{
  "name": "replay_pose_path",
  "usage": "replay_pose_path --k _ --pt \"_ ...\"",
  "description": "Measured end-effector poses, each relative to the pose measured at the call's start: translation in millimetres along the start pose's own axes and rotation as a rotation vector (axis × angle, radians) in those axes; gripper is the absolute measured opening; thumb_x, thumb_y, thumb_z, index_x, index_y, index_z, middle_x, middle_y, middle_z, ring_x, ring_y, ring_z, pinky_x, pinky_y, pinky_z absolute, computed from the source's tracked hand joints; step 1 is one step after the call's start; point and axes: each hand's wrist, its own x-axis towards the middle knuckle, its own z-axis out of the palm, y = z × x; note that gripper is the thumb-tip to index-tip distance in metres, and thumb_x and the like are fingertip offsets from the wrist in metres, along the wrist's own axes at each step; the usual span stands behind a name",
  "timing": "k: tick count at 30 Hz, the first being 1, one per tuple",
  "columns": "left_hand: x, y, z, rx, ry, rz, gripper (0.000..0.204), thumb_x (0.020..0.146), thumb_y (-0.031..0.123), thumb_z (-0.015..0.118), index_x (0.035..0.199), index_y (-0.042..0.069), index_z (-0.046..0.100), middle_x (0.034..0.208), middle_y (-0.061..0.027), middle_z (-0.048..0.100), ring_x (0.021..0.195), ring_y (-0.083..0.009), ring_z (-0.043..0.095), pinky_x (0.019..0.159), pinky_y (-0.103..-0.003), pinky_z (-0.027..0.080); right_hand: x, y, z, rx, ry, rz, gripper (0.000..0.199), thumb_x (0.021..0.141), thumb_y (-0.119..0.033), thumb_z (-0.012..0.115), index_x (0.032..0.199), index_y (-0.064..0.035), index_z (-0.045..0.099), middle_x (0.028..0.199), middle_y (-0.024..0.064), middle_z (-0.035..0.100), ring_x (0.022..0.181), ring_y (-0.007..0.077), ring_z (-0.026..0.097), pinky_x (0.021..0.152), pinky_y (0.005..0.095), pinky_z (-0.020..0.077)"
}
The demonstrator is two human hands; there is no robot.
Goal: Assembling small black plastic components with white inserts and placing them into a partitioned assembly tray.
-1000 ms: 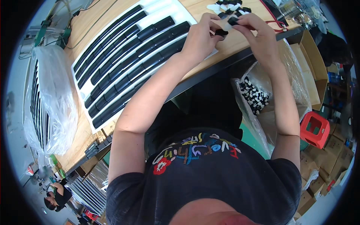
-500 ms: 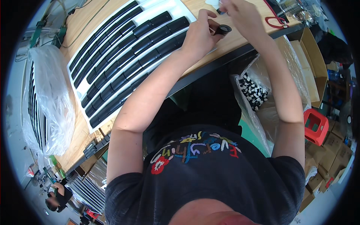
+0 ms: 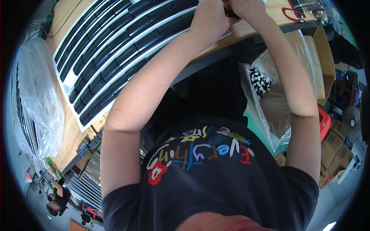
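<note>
— Where is the small dark piece [image 3: 230, 11]?
— Between the two hands, close to the top edge of the view; most of it is covered, so I cannot tell its full shape.
— And the fingers?
— The left hand [image 3: 212, 17] has its fingers curled round the piece; the right hand [image 3: 246, 8] bends in against it from the other side, its fingertips hidden, so I cannot tell whether they grip.
— What is nearest?
— To the left, a white panel [image 3: 69, 80] bearing curved rows of glossy black segments [image 3: 140, 25]; to the right, a red-handled tool [image 3: 293, 14]; both lie on the wooden bench [image 3: 274, 11].
— Further out?
— Below the bench edge at right, an open carton [image 3: 327, 65] with a clear plastic liner [image 3: 266, 127]; inside that, a heap of black-and-white bits [image 3: 260, 81]; a red stool [image 3: 325, 121], partly behind the right elbow; at far left, a clear plastic bag [image 3: 42, 88] over dark strips; lower left, a co-worker [image 3: 58, 204] in a dark top.
</note>
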Motion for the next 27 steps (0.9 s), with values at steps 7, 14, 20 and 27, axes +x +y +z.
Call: replay_pose_path --k 7,14,20,27 --pt "-2 -20 5 0.18 0.048 0.119 0.045 0.073 0.005 0.082 0.102 -0.002 0.048 0.087 -0.0173 0.071 0.084 -0.0299 0.071 0.075 -0.037 0.056 11 13 21 -0.034 0.165 -0.058 0.028 0.092 -0.027 0.053 0.095 -0.0051 0.071 0.096 0.022 0.07 0.09 0.0387 0.069 0.077 0.0474 0.0557" --pt "1 -12 1 0.088 0.039 0.192 0.043 0.071 0.006 0.083 0.104 0.002 0.055 0.085 -0.01 0.07 0.077 -0.0164 0.068 0.073 -0.029 0.055 -6 30 20 0.898 0.287 0.036 0.048 0.097 -0.044 0.046 0.087 -0.0034 0.07 0.083 0.0134 0.071 0.076 0.0256 0.066 0.072 0.0387 0.0491" --pt "-35 33 -62 0.039 0.001 0.155 0.042 0.078 0.007 0.08 0.11 0.002 0.053 0.091 -0.0058 0.063 0.081 -0.0107 0.064 0.072 -0.024 0.053 -98 -16 -39 0.971 0.402 -0.45 0.024 0.097 -0.018 0.061 0.11 0.0002 0.069 0.093 0.0006 0.067 0.083 0.009 0.058 0.075 0.0225 0.0453" --pt "-86 24 -77 -0.501 -0.061 -0.036 0.028 0.097 0.009 0.061 0.122 0.001 0.053 0.108 -0.0083 0.065 0.095 -0.0093 0.062 0.088 -0.023 0.049 -111 -23 -38 1.381 0.048 -0.273 0.024 0.09 -0.013 0.071 0.11 -0.0001 0.069 0.087 0.0008 0.065 0.078 0.0061 0.057 0.072 0.0203 0.0447"
